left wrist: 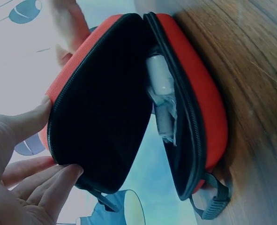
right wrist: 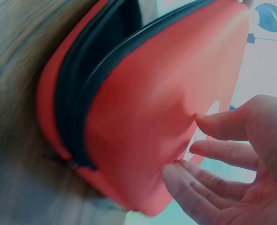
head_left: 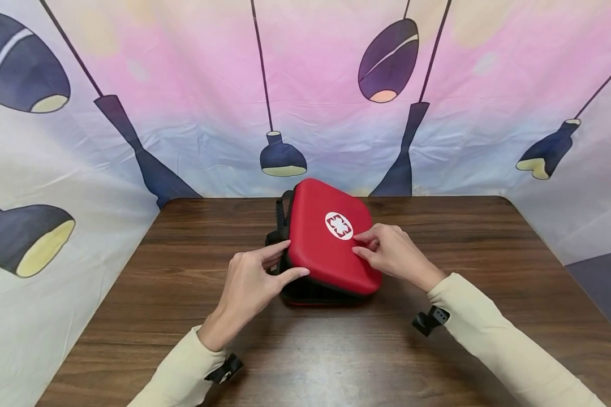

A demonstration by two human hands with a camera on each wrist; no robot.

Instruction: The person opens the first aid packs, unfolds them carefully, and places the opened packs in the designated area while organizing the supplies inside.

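A red first-aid case (head_left: 331,243) with a white cross emblem stands on the table, its zipper undone and its lid tilted part way up. My left hand (head_left: 249,285) holds the lid at its near left corner, thumb and fingers on the edge. The fingertips of my right hand (head_left: 392,251) touch the top of the lid beside the emblem. In the left wrist view, the dark inside of the lid (left wrist: 101,108) faces the camera. A white roll-like item (left wrist: 160,75) and clear plastic wrapping (left wrist: 168,105) show inside the base; other contents are hidden.
The brown wood-grain table (head_left: 183,339) reaches back to a printed cloth (head_left: 209,85) with lamp drawings. A black strap handle (left wrist: 216,201) hangs from the case's side. Each wrist wears a small black device.
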